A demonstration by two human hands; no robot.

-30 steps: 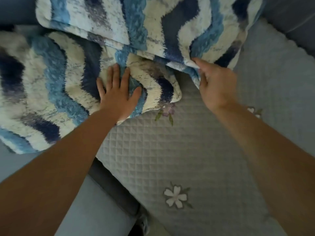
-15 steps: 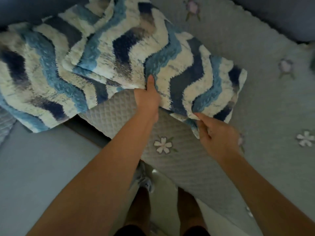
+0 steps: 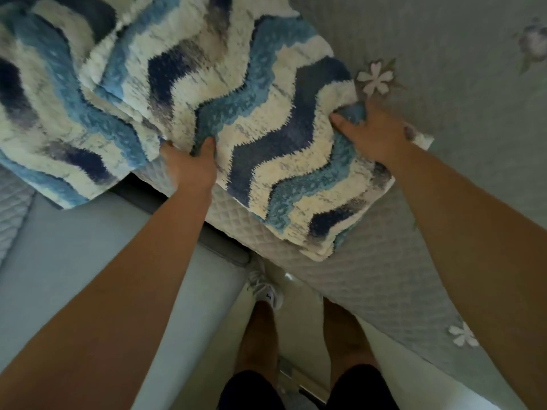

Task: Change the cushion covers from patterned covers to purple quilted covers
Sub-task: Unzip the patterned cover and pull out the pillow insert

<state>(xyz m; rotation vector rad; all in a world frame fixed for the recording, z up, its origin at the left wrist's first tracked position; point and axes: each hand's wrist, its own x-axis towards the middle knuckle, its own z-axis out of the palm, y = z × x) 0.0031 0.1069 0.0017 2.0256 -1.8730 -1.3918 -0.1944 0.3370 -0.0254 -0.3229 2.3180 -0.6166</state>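
Cushion (image 3: pixel 251 122) with blue and white zigzags lies on the gray quilted sofa cover (image 3: pixel 444 54). The left hand (image 3: pixel 189 167) pinches its near edge, and the right hand (image 3: pixel 376 128) grabs its right corner tight.

— Any words, brands or numbers to read here?
— None that I can make out. The white shoe (image 3: pixel 265 288) on the floor has a small dark mark, perhaps a logo, but it is too blurred to read.
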